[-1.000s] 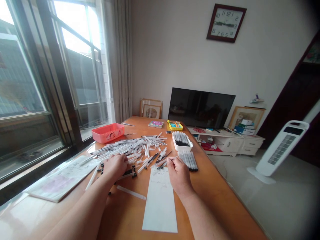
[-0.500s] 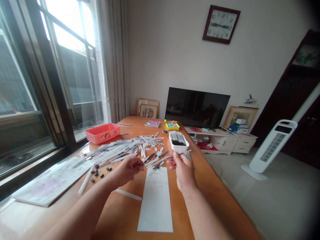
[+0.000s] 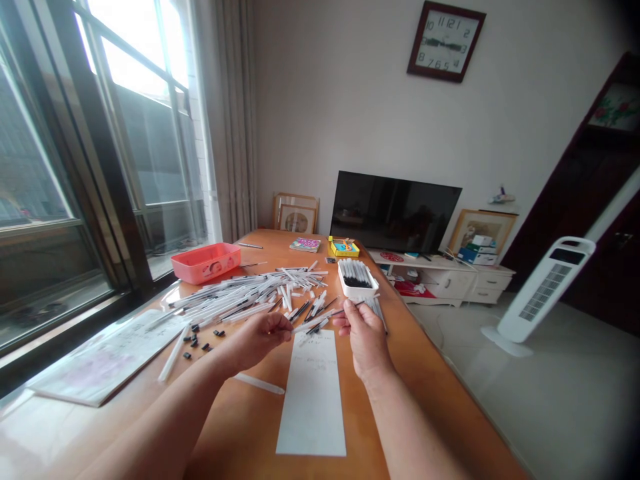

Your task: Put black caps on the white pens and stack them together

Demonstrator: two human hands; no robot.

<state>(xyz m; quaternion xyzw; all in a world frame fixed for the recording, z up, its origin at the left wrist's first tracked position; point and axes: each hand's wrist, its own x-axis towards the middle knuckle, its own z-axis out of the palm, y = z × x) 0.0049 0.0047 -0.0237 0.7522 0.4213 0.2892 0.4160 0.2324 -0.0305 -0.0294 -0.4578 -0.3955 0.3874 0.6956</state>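
Note:
My left hand (image 3: 267,338) is closed in a pinch on the near end of a whitish pen barrel (image 3: 306,326) over the top of a paper strip. Opposite it, my right hand (image 3: 366,337) pinches a thin dark pen refill (image 3: 338,313) between thumb and fingers. The refill points toward the barrel; whether the two touch is hard to tell. Behind both hands spreads a heap of pen parts (image 3: 240,293), white tubes and dark refills mixed. A white box (image 3: 361,292) of black-tipped pens stands just past my right hand.
A long white paper strip (image 3: 313,407) lies between my forearms. Small black caps (image 3: 194,340) and a booklet (image 3: 100,373) are at left. Farther back are a red plastic box (image 3: 205,265), a yellow box (image 3: 344,251) and a colourful book (image 3: 305,245). The table's right edge slopes past my right arm.
Both hands stay nearly in place, still pinching their parts. The pale end that stuck out right of my right hand no longer shows; a shorter dark end does. The view has tilted slightly.

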